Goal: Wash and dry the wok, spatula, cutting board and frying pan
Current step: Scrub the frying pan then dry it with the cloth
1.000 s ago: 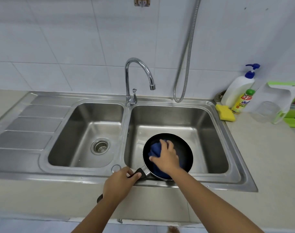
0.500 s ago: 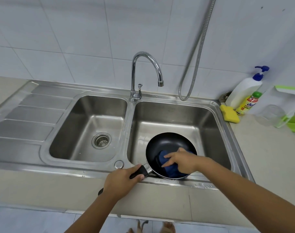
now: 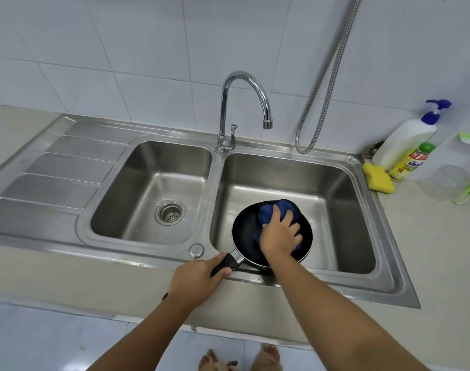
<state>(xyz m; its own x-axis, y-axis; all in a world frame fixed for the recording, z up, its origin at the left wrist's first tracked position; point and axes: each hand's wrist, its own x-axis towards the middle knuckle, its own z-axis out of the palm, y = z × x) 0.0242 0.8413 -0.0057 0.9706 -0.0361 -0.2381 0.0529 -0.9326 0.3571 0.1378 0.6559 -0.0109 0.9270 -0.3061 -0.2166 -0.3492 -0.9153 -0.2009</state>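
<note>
A black frying pan (image 3: 244, 234) sits over the right basin of the steel sink (image 3: 343, 199), near its front edge. My left hand (image 3: 195, 279) grips the pan's black handle (image 3: 226, 263) at the sink's front rim. My right hand (image 3: 279, 234) presses a blue cloth (image 3: 282, 207) against the inside of the pan, fingers spread and bent over the cloth. The cloth bunches toward the pan's far rim. No wok, spatula or cutting board is in view.
A chrome tap (image 3: 244, 108) stands between the two basins, with no water running. The left basin (image 3: 153, 194) has a drain strainer. A yellow sponge (image 3: 378, 178), a white pump bottle (image 3: 408, 137) and a yellow bottle (image 3: 413, 162) stand at the right. A metal hose (image 3: 325, 84) hangs on the wall.
My right hand has swept the blue cloth from the pan's near side up toward its far rim. The left hand keeps its hold on the handle.
</note>
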